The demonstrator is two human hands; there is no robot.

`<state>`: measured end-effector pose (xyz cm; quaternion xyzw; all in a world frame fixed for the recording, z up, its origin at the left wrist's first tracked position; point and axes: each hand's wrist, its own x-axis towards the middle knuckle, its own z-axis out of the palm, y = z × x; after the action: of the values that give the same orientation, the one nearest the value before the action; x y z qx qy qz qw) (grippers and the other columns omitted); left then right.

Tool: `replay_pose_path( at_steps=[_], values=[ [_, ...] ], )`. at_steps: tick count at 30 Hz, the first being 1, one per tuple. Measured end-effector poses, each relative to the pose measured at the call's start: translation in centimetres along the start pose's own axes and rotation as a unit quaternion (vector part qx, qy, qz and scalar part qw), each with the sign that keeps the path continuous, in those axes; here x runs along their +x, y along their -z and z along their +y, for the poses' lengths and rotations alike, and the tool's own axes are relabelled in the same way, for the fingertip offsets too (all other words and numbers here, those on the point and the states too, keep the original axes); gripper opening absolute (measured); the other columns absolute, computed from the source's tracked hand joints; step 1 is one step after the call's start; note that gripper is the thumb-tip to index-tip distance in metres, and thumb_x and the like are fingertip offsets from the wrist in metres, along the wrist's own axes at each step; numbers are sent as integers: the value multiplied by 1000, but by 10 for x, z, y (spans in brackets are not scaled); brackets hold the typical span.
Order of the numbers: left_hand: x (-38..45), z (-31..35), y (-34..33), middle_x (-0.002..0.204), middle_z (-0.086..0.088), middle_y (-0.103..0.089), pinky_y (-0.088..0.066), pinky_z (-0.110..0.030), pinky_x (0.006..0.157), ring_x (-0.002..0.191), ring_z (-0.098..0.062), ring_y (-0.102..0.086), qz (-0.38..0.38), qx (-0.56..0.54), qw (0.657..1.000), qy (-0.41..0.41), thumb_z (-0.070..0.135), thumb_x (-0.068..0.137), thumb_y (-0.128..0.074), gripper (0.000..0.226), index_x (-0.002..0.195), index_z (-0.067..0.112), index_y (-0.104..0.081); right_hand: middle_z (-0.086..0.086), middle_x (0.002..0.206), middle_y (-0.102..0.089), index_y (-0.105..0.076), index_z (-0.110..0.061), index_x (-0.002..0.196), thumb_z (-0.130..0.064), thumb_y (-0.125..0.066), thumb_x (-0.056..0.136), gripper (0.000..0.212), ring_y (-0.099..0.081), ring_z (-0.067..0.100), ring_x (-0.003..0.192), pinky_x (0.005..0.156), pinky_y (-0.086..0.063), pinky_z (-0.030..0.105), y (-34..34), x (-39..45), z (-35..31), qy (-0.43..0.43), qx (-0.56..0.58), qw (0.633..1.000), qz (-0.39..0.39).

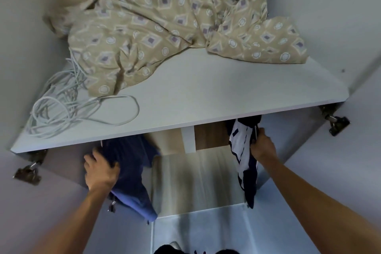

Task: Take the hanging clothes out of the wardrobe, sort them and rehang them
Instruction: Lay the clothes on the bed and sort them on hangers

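Reaching up under the shelf, the left hand point(101, 171) lay against the blue garment point(132, 175), its fingers point(97, 153) spread over the cloth near the top and its thumb pressed into the fabric, so that it seemed to clasp the cloth loosely, though a firm grip could not be made out. That blue garment hung at the left side of the wardrobe, just below the shelf edge, and fell in a long fold toward the bottom of the opening. Across the gap, the right hand point(262, 146) was closed on the navy and white garment point(243, 150), pinching its upper part between the fingers; this garment hung at the right side of the wardrobe and trailed down in a dark strip. The two garments were well apart, with the pale back panel of the wardrobe between them. Both forearms ran up from the lower corners of the view. Above the hands lay the white shelf point(206, 92), and on it a crumpled beige patterned duvet point(175, 18) filled the back and right part, one corner lying near the shelf's right edge. A loose tangle of white cable point(68, 109) lay on the left front of the shelf, touching the duvet's lower edge. Metal door hinges showed at either side, a left hinge point(27, 172) and a right hinge point(335, 122).
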<state>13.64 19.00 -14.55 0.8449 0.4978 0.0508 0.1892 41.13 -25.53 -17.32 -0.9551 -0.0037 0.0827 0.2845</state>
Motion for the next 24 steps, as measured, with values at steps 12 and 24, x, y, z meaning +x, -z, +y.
replay_pose_path(
  at_steps=[12,24],
  values=[
    [9,17,-29,95,-14,-65,-51,-49,76,86,-40,-62,-134,-138,981,-39,5,97,-57,19,108,15,-45,6,88,-63,-48,-15,121,-6,-51,97,26,-66,32,82,74,-59,45,-79,-58,-90,60,26,993,-97],
    [-31,117,-72,80,-9,-54,-38,-34,71,78,-21,-49,-272,-322,904,-67,7,104,-56,12,92,5,-54,4,81,-57,-47,-15,96,-29,-51,106,18,-58,30,82,74,-46,39,-83,-53,-118,45,138,984,-100]
  ],
)
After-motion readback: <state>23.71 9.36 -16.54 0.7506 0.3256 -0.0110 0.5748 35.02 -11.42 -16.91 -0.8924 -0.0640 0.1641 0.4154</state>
